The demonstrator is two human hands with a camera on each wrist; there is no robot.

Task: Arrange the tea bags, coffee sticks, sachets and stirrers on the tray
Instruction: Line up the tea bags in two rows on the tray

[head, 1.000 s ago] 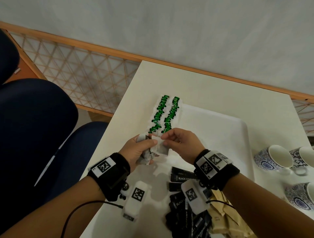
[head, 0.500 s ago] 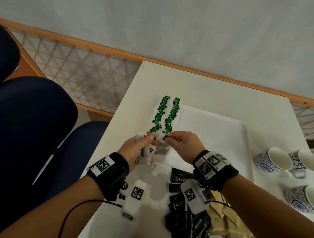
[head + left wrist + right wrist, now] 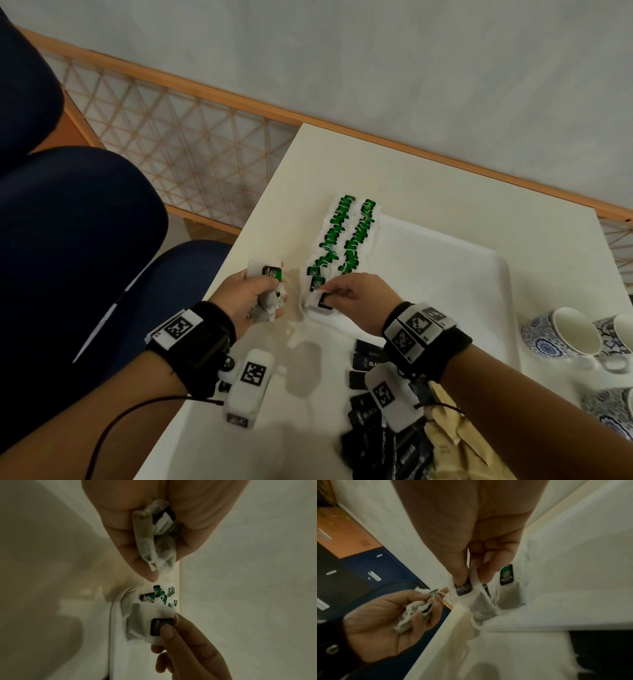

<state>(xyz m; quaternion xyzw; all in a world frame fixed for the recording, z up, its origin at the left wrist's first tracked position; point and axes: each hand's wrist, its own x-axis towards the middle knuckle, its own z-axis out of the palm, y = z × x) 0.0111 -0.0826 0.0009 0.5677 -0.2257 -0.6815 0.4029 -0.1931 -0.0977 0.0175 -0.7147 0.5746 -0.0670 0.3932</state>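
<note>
Our right hand (image 3: 346, 301) pinches one tea bag (image 3: 149, 623) at the near end of the left row (image 3: 329, 240), while the left hand (image 3: 253, 298), further left, grips the spare bunch (image 3: 157, 545).

We see our right hand (image 3: 352, 301) at the near left corner of the tray (image 3: 445, 274), which lies on the desk (image 3: 428, 192). Just beyond its fingertips, two rows of tea bags (image 3: 346, 240) run away along the tray's left edge. Our left hand (image 3: 250, 301) hangs left of the right one, apart from it, over the desk's left edge. Behind the right wrist lies a heap of coffee sticks (image 3: 376, 428), with what may be paper sachets (image 3: 455, 442) just right of them. Cups (image 3: 565, 335) stand well to the right, off the tray.
</note>
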